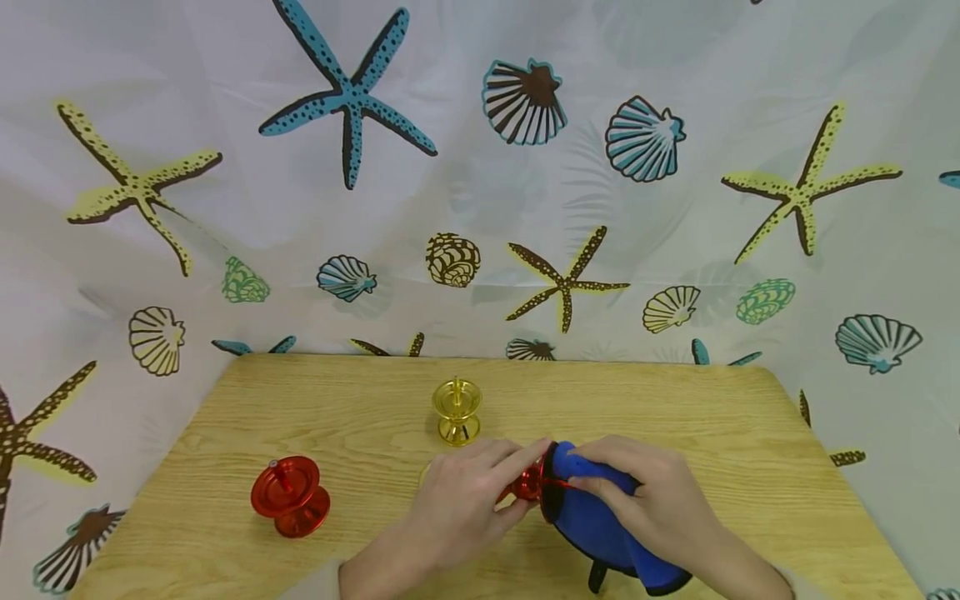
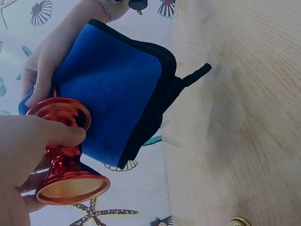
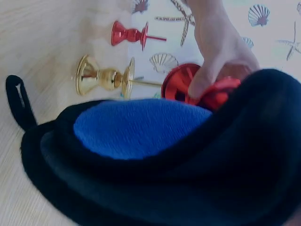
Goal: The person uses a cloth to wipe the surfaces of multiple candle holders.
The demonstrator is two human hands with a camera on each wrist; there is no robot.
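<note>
My left hand (image 1: 465,496) grips a red metal candle holder (image 2: 70,186) around its narrow stem, tilted on its side above the table. In my right hand (image 1: 656,492) is a folded blue cloth (image 2: 110,84) with black edging and a small black loop. The fingers and thumb pinch the cloth close to the holder's thin spike, against the holder's dish. In the right wrist view the cloth (image 3: 141,129) hides most of the right hand, while the red holder's dish (image 3: 176,84) shows beyond it.
A second red candle holder (image 1: 288,496) stands on the wooden table (image 1: 360,417) at the left. Farther back stands a gold candle holder (image 1: 457,408). A gold edge peeks out behind my left hand. A curtain (image 1: 465,192) with starfish and shells hangs behind the table.
</note>
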